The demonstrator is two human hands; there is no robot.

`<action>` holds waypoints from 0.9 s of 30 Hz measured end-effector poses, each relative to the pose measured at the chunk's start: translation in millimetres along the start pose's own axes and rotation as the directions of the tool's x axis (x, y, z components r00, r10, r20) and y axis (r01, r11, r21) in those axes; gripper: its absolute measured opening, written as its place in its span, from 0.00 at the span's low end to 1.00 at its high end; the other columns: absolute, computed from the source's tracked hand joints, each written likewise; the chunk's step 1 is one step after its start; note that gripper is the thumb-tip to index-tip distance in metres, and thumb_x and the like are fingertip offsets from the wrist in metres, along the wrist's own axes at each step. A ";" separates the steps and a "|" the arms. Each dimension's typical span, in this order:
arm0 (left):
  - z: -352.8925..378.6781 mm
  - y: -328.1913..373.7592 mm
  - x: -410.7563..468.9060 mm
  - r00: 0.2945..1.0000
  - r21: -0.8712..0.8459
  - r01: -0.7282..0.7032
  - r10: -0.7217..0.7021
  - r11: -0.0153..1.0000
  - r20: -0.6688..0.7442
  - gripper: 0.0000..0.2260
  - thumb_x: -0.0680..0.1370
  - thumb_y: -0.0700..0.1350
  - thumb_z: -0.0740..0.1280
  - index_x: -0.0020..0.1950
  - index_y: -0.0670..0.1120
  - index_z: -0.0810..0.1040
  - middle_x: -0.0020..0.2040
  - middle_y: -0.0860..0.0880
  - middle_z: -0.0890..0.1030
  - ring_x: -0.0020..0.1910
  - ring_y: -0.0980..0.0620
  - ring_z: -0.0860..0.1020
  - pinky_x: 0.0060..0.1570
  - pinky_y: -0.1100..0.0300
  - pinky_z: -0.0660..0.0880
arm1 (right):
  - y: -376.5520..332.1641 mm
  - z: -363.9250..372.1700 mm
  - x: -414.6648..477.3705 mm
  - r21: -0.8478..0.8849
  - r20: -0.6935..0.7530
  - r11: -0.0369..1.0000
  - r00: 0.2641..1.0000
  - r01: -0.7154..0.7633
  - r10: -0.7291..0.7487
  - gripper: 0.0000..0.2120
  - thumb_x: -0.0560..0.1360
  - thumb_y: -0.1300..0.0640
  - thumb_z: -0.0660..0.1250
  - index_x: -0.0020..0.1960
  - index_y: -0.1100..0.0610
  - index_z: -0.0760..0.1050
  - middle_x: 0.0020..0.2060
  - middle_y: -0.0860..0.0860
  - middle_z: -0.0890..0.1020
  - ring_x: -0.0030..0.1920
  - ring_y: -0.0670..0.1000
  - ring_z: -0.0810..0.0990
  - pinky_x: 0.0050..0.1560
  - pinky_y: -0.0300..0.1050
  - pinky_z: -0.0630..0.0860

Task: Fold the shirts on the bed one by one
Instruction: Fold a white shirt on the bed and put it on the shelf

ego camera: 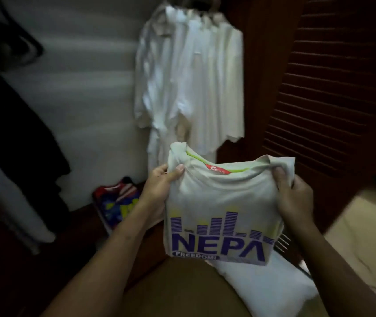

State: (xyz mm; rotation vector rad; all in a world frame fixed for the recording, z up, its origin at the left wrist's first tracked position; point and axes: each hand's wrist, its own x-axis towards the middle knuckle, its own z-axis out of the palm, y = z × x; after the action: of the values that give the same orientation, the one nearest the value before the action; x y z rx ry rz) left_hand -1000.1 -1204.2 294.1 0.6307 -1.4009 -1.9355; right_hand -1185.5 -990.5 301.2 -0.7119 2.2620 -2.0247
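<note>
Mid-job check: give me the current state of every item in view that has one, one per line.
Pale grey printed T-shirt: folded into a compact panel, held up in the air, red neck label showing.
Left hand: gripping the shirt's left shoulder edge.
Right hand: gripping the shirt's right shoulder edge.
White shirts: hanging against the wall, unfolded.
Colourful red and blue folded garment: lying flat below the wall.
Dark slatted wooden door: cannot tell.

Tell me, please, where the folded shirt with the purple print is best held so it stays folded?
Grip the folded shirt at its two upper corners beside the collar, coming in from either side, as the left hand and right hand do. The layers bunch there, so pinching them probably keeps the hanging fold together.
</note>
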 end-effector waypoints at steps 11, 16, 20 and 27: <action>-207.3 -19.3 112.7 0.879 0.023 0.011 0.002 1.000 -0.477 0.13 0.82 0.45 0.69 0.64 0.41 0.81 0.57 0.40 0.86 0.55 0.39 0.86 0.56 0.43 0.82 | 69.2 306.9 89.7 0.094 0.409 0.989 0.910 -0.115 0.067 0.13 0.84 0.47 0.65 0.51 0.55 0.82 0.41 0.47 0.85 0.39 0.39 0.84 0.33 0.31 0.75; -270.7 -58.3 160.6 0.789 0.066 0.014 0.029 0.998 -0.614 0.14 0.84 0.45 0.67 0.66 0.41 0.80 0.58 0.41 0.86 0.56 0.40 0.85 0.54 0.45 0.83 | 115.9 414.9 120.6 0.060 0.568 0.989 0.820 -0.136 0.078 0.13 0.83 0.44 0.63 0.52 0.51 0.80 0.42 0.44 0.83 0.40 0.35 0.81 0.35 0.30 0.74; -326.1 -107.6 206.2 0.676 0.005 0.005 0.000 1.000 -0.737 0.11 0.84 0.43 0.68 0.64 0.41 0.81 0.57 0.39 0.86 0.56 0.39 0.85 0.57 0.43 0.82 | 175.7 495.9 138.5 0.035 0.656 0.993 0.752 -0.115 0.064 0.12 0.83 0.45 0.65 0.54 0.53 0.81 0.44 0.46 0.84 0.43 0.38 0.82 0.41 0.36 0.75; -409.8 -221.9 263.6 0.631 -0.070 -0.037 -0.030 0.997 -0.775 0.14 0.83 0.43 0.67 0.68 0.40 0.79 0.61 0.41 0.85 0.59 0.43 0.85 0.51 0.54 0.83 | 300.0 602.5 147.3 0.043 0.716 0.996 0.698 -0.076 0.023 0.11 0.82 0.44 0.66 0.56 0.49 0.82 0.46 0.43 0.85 0.48 0.38 0.83 0.44 0.34 0.76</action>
State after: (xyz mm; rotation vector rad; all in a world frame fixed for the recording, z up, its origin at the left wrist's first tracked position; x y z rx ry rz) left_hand -936.4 -1613.4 -45.3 1.2401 -0.7445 -1.3902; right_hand -1223.4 -1590.0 -36.1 -1.1636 1.7029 -1.4051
